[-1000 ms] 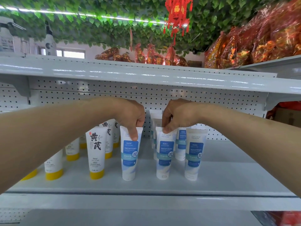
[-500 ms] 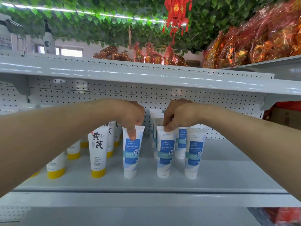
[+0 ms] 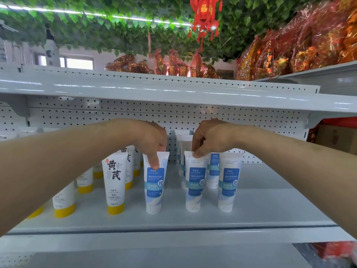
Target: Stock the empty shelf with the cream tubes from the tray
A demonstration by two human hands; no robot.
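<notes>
Your two tubes first. The white plastic cream tube with the blue label [image 3: 154,182] and its twin, the second blue-label tube [image 3: 195,180], both stand cap-down on the pale grey metal shelf [image 3: 270,206]. Their long axes are upright and they sit near the front edge.

Each one sits straight below its grip, and that's the relation that matters. Your left hand [image 3: 152,138] pinches the flat crimped top of the first tube, forefinger running down onto the label. Your right hand [image 3: 209,139] pinches the top of the second, fingers curled over the crimp.

Both caps look to be touching the deck. So I'd judge the coming move is a plain let-go and a lift straight up. Drag sideways and a tall, narrow tube like these will likely tip.

Just beside the second tube stands a third blue-label tube [image 3: 229,182], free, with a gap between them. More of the same file back toward the white pegboard back panel [image 3: 251,120].

On your left, the white tubes with yellow caps [image 3: 115,182] stand in rows. The nearest is just beside your left-hand tube, not touching it.

The tray is out of view, so I can't tell you how many remain.
</notes>
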